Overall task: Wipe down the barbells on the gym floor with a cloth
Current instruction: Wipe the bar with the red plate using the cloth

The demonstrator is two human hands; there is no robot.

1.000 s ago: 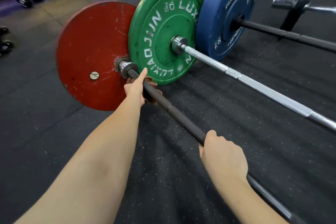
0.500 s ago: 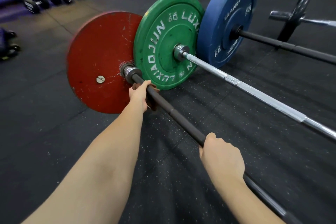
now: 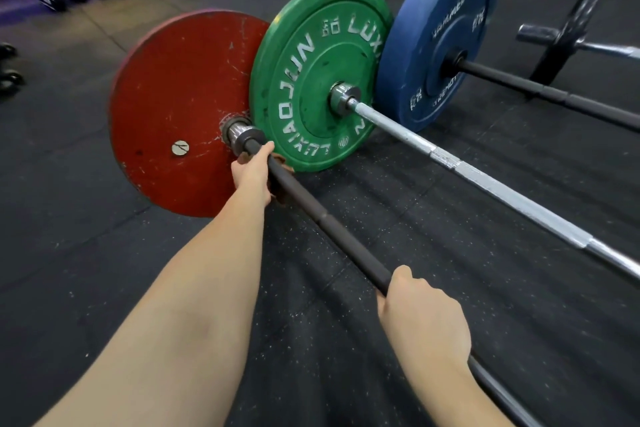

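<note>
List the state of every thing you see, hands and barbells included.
Left hand: grips the cloth round the near barbell.
Right hand: grips the near barbell.
Near barbell: on the floor, red plate loaded.
Silver barbell: on the floor, green plate loaded, untouched.
Far barbell: blue plate loaded, untouched.

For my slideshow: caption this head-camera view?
Left hand holds a brown cloth round the black barbell by the red plate; right hand grips it.
</note>
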